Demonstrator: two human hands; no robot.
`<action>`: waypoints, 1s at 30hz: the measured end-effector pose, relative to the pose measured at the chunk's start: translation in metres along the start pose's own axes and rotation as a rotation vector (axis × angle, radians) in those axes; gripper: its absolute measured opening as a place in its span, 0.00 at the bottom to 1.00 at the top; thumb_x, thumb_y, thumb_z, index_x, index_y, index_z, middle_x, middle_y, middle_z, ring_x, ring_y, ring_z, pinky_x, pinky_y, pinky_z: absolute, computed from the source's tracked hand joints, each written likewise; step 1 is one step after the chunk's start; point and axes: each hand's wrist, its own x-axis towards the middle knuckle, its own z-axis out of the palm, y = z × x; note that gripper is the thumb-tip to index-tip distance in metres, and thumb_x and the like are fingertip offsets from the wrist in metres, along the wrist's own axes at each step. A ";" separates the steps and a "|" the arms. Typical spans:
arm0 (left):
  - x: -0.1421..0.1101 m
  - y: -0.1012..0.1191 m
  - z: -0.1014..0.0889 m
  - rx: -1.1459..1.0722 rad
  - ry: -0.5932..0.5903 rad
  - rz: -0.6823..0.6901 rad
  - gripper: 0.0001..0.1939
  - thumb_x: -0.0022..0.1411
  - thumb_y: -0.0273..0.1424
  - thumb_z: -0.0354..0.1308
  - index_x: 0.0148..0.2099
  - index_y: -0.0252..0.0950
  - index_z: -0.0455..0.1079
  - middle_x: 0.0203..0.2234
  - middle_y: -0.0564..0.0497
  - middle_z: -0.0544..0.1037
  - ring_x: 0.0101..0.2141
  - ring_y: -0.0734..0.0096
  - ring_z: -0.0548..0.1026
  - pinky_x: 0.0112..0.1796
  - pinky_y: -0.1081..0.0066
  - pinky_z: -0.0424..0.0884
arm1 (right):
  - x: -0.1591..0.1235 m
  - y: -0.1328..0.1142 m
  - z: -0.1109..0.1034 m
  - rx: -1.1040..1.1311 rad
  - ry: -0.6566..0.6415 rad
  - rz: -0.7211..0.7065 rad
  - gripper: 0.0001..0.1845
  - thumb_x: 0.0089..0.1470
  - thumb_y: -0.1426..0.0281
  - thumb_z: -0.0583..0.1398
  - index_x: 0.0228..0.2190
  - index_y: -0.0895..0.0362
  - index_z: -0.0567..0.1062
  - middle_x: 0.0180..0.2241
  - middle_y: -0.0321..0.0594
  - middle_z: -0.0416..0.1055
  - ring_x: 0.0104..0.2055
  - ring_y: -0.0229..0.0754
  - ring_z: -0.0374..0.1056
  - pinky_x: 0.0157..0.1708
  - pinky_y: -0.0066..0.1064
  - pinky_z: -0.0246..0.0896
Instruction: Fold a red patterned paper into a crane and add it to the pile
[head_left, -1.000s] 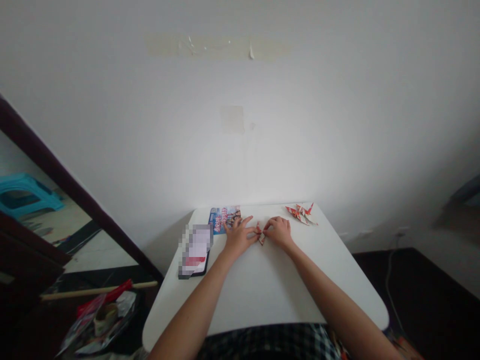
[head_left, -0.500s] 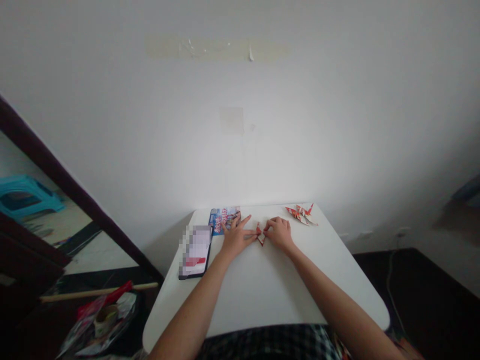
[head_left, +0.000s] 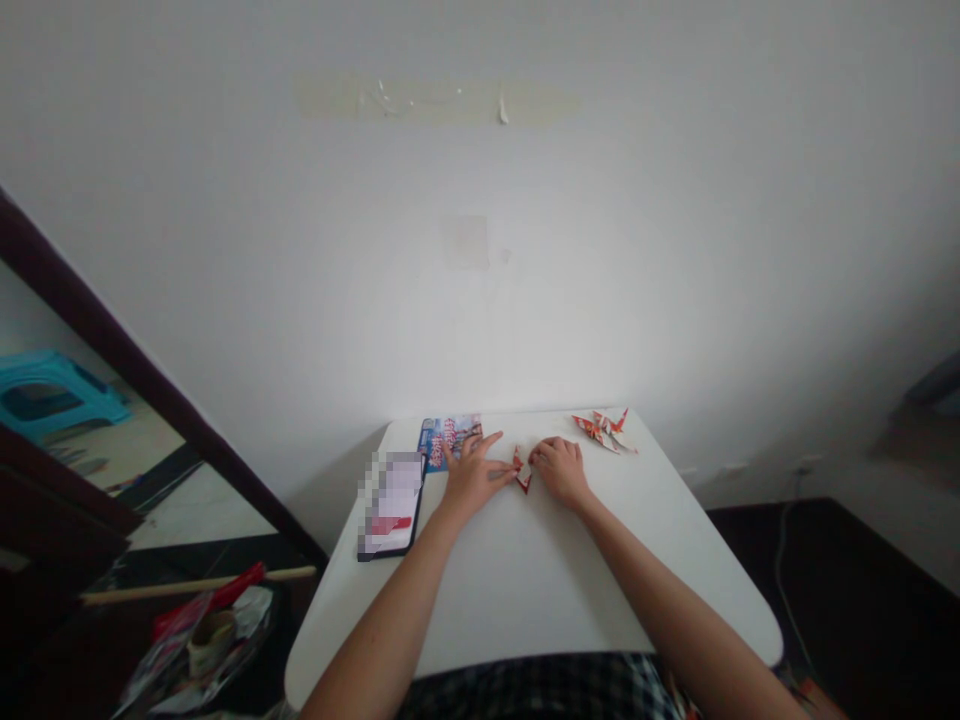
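Observation:
A small folded paper piece (head_left: 523,472), red and white, lies on the white table (head_left: 540,590) between my hands. My left hand (head_left: 474,478) pinches its left side between thumb and index finger, the other fingers spread. On its right side, my right hand (head_left: 561,468) has its fingers bent together at the paper's edge; the fingertips partly hide what they grip. Farther back on the right rest folded red-and-white paper figures (head_left: 602,431) with pointed tips, close together.
Left of my left hand lies a phone (head_left: 394,505), its screen blurred. Behind it is a blue printed card (head_left: 448,440), partly under my left fingers. The wall (head_left: 510,330) meets the table's far edge. A plastic bag (head_left: 214,640) with a tape roll sits on the floor at left.
Both hands stay nearly in place. The paper between them shows a little more of its pale face, and my right fingers have shifted slightly.

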 end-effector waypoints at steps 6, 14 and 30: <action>0.003 -0.004 -0.002 0.002 -0.059 -0.030 0.11 0.64 0.50 0.62 0.44 0.59 0.83 0.71 0.61 0.62 0.68 0.45 0.58 0.65 0.26 0.34 | -0.002 -0.003 0.003 0.008 0.043 0.011 0.11 0.62 0.58 0.62 0.41 0.49 0.81 0.54 0.43 0.71 0.60 0.52 0.61 0.66 0.50 0.40; 0.004 -0.004 -0.003 0.019 -0.083 -0.031 0.12 0.64 0.51 0.60 0.44 0.61 0.83 0.72 0.62 0.58 0.70 0.41 0.55 0.65 0.26 0.32 | 0.002 -0.007 0.007 0.014 0.005 0.055 0.10 0.60 0.59 0.64 0.40 0.48 0.81 0.56 0.43 0.68 0.63 0.55 0.58 0.66 0.56 0.38; 0.005 -0.001 -0.006 0.018 -0.090 -0.056 0.12 0.65 0.52 0.59 0.43 0.61 0.83 0.72 0.62 0.59 0.70 0.43 0.56 0.65 0.25 0.34 | 0.003 -0.004 0.006 0.071 -0.043 0.070 0.08 0.61 0.65 0.62 0.41 0.48 0.80 0.58 0.41 0.68 0.66 0.53 0.55 0.69 0.55 0.32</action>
